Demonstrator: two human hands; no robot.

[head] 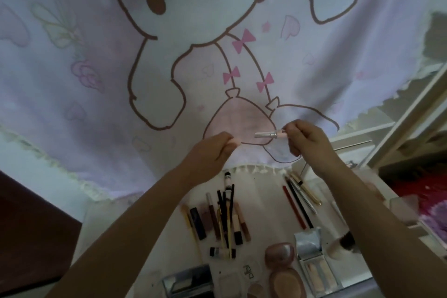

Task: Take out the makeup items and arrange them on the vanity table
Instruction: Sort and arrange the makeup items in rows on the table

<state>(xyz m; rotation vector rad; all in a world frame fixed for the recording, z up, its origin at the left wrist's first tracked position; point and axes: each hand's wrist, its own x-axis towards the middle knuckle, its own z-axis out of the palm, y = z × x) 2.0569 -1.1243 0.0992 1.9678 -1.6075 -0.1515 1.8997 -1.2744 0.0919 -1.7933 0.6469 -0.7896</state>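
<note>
Both hands are raised above the vanity table (261, 203). My right hand (307, 139) pinches a small pink makeup stick (271, 134) whose pale silvery end points left. My left hand (212, 152) holds its pink cap (235, 141), apart from the stick. Below on the table lie a bunch of pencils and lip sticks (222, 220), a second row of pencils (300, 201), an open round compact (281, 266), an open silver palette (314, 259) and a fluffy brush (343, 244).
A white and pink cartoon curtain (193, 43) with a frilled hem hangs right behind the table. A dark wooden piece (29, 225) stands at the left. White shelving (399, 128) and a red patterned surface (425, 196) are at the right. Another silver palette (188, 280) lies near the front.
</note>
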